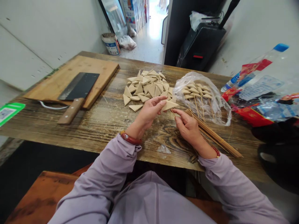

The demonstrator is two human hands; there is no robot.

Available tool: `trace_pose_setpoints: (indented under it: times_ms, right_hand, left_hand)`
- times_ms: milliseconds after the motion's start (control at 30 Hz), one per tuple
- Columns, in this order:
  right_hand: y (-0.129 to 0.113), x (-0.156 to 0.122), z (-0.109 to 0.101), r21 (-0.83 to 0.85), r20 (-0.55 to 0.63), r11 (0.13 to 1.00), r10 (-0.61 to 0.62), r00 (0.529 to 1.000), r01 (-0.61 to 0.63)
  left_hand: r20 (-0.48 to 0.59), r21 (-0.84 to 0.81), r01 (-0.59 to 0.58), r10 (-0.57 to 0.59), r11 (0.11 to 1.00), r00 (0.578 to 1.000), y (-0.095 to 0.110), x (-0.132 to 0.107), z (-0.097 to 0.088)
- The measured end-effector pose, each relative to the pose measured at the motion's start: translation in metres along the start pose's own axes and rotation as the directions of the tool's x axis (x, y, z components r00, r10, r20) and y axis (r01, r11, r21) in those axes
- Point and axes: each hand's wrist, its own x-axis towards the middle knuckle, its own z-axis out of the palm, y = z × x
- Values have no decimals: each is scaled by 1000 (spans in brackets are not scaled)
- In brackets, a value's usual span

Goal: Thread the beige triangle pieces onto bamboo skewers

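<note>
My left hand [153, 109] is closed on a pale triangular piece [170, 105], which looks like cut tofu. Pinched in my right hand [187, 126] is a thin wooden skewer [173, 112], its upper end at the lower edge of that piece; whether it has entered cannot be made out. Behind my left hand lies a heap of similar triangles [149, 84] on the wooden table. Beyond my right hand, a clear plastic bag [218, 107] holds skewered triangles [196, 90]. A bundle of bare skewers [217, 140] lies beside and partly behind my right wrist.
A cleaver [79, 90] rests on a cutting board [105, 70] at the left, its handle over the near edge. Plastic bottles [259, 74] and red packaging [252, 115] crowd the right side. A green card [10, 112] is at the far left.
</note>
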Motion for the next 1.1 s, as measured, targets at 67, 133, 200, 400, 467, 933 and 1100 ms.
trace_pose_setpoints:
  times_ms: [67,133,200,400,467,933,1100]
  right_hand:
    - [-1,-1,0,-7,-1,1000,-7,1000,7]
    - [-2,-1,0,-11,3,1000,-16,1000,16]
    - [-2,-1,0,-9,9,1000,-28,1000,28]
    - [-3,-1,2,-25,-2,999,-30,1000,30]
    - [-3,-2,2,-35,-22,999,-24,999,23]
    - [2,-2,6,-47,-89,998,-48,995,44]
    - [1,-2,6,-47,-89,999,-26,996,22]
  left_hand:
    - [0,-8,10,-10,1000,1000,-1,0,-1]
    - [26,-6,8,-8,1000,1000,-3,1,-2]
    - [51,0,-5,5,1000,999,-7,2,-3]
    - [37,7,-42,41,999,998,-12,1,-1]
    - [26,-1,-48,48,999,999,-12,0,0]
    - [37,34,-75,74,997,997,-18,-1,5]
    - [39,27,-80,79,996,996,-17,-2,6]
